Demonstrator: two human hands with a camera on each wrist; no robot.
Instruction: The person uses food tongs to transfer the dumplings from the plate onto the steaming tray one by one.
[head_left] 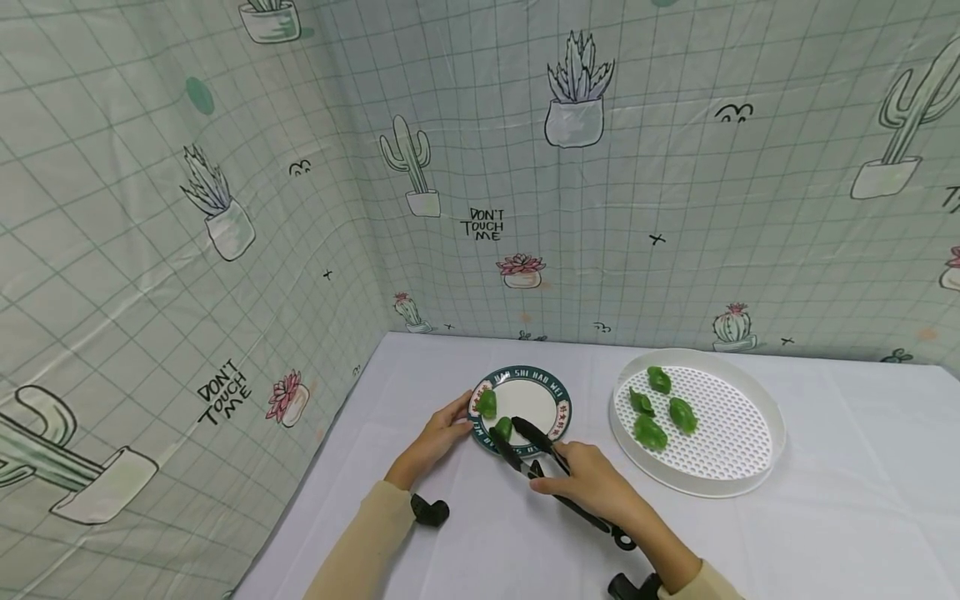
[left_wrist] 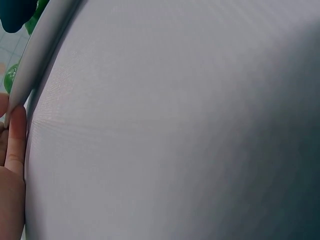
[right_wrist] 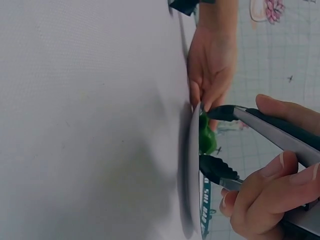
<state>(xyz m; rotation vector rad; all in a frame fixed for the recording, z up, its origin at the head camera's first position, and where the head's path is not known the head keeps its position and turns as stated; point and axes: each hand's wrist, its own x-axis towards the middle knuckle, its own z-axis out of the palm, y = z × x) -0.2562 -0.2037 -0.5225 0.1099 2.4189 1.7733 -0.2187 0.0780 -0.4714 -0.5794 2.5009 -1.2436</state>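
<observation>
Head view: The right hand grips black tongs, fingers curled round both arms. The tong tips are parted over the near rim of a small patterned plate on the white bench. One green dumpling lies at the tips, touching or just beside the left one; a second dumpling lies at the plate's left edge. The left hand rests against the plate's left rim, fingers extended. To the right, apart from the plate, a white perforated tray holds four more green dumplings.

Left wrist view: Mostly bench cloth. A fingertip of the left hand touches the plate rim; how far the fingers curl cannot be told.

Right wrist view: The right hand pinches the tongs. The tips stand open either side of a green dumpling on the plate. The left hand touches the far rim with straight fingers.
</observation>
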